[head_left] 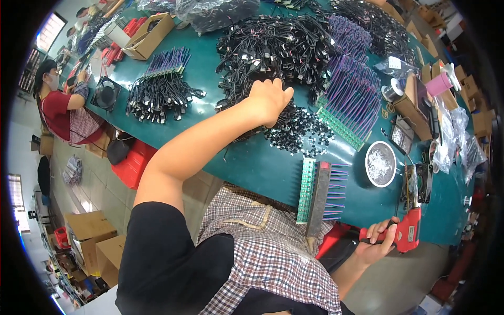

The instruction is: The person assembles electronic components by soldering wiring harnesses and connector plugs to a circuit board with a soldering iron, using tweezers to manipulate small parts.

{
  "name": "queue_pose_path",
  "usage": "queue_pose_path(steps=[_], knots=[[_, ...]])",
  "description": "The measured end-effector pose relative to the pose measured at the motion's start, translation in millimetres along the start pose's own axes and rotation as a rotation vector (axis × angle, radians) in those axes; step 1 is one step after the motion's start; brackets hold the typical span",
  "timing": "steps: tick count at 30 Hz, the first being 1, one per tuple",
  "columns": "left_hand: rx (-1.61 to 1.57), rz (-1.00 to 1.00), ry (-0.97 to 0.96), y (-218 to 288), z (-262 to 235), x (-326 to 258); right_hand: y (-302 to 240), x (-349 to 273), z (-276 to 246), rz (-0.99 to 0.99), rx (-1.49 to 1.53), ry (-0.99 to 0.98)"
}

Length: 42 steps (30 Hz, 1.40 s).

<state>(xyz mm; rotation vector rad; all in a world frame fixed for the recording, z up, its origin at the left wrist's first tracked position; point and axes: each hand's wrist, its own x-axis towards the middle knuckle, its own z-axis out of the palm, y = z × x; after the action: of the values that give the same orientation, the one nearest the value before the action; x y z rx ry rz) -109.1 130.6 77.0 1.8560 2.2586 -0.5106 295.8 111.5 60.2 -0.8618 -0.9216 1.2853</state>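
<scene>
My left hand (270,102) is closed at the near edge of a big pile of black cables (273,47); its fingertips and anything in them are hidden. Just beside it spreads a heap of small black connectors (299,131). Low on the right, my right hand (379,239) grips the handle of a red soldering gun (407,231), whose tip points away from me. Between the hands, near the table's edge, lies a green circuit board strip (305,191) alongside a dark bar (318,199), with purple wires (336,191) sticking out to the right.
A bowl of whitish bits (380,164) stands right of the strip, near a small fan (422,182). Finished-looking rows of purple-wired boards (346,123) lie behind it. Wire spools (439,84) stand at far right. Another person (60,105) sits at the table's left.
</scene>
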Motion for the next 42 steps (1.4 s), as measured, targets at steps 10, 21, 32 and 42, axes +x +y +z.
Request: queue_pose_path(steps=[10, 21, 32, 42], knots=[[-0.663, 0.098, 0.484, -41.8, -29.5, -38.3, 3.1, 0.4, -3.9, 0.019, 0.017, -0.019], [-1.899, -0.068, 1.193, -42.2, -34.8, -70.3, 4.0, -1.0, -1.8, 0.028, 0.046, -0.052], [-1.847, -0.559, 1.349, 10.9, 66.4, -67.4, 4.5, -8.2, 3.0, 0.053, -0.010, -0.027], [-0.853, -0.497, 1.188, 8.2, 84.6, -96.9, 7.6, -7.3, -1.0, 0.041, 0.016, -0.100]])
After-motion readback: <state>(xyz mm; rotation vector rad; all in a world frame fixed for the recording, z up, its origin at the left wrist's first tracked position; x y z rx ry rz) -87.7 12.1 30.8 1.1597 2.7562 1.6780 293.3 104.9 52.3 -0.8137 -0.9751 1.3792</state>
